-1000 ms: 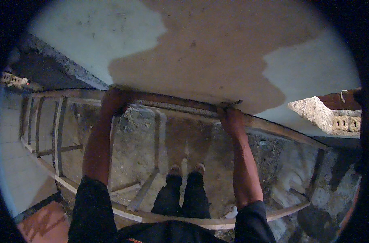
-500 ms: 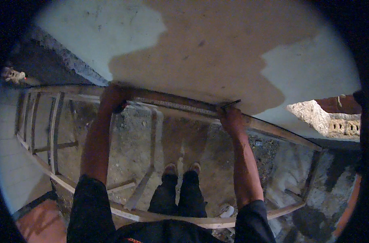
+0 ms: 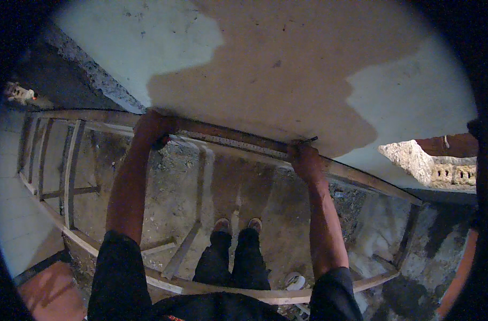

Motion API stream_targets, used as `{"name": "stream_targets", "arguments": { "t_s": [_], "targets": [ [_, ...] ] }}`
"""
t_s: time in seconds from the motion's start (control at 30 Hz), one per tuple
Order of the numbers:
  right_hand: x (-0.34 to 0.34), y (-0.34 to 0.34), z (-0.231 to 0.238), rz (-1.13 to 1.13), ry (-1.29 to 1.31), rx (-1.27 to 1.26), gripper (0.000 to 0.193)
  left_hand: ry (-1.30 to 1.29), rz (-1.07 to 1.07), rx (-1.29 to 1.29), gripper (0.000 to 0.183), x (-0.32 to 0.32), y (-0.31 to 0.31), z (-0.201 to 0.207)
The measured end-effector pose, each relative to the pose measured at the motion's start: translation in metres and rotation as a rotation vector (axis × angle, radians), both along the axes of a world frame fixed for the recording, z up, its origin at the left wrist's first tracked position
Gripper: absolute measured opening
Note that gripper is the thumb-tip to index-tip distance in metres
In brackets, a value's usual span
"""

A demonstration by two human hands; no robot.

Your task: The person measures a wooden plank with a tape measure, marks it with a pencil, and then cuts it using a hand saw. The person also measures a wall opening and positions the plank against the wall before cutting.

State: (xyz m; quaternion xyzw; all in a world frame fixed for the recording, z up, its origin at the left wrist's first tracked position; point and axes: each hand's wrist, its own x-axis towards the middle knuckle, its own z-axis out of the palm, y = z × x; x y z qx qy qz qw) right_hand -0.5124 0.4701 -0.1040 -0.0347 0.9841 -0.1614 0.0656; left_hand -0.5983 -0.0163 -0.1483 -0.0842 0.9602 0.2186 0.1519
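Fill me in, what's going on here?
A person's left hand and right hand have a measuring tape stretched along the wall-side rail of a wooden frame. The right hand also grips a thin dark stick, close to the wall. The left hand's exact hold is too dark to make out.

Dark stick (image 3: 311, 139) in right hand (image 3: 306, 159) lies flatter than half a second ago, less showing; shoes (image 3: 222, 225) slightly further left in view.
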Motion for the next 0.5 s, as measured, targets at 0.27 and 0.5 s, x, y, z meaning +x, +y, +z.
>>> {"name": "stream_targets", "arguments": {
  "t_s": [0.27,0.5],
  "targets": [
    [0.003,0.008,-0.015,0.001,0.07,0.084,0.044,0.176,-0.253,-0.259,0.042,-0.006,-0.008,-0.023],
    [0.0,0.005,0.009,-0.013,0.027,0.042,0.041,0.185,-0.235,-0.246,0.042,0.003,-0.002,-0.011]
  ]
}}
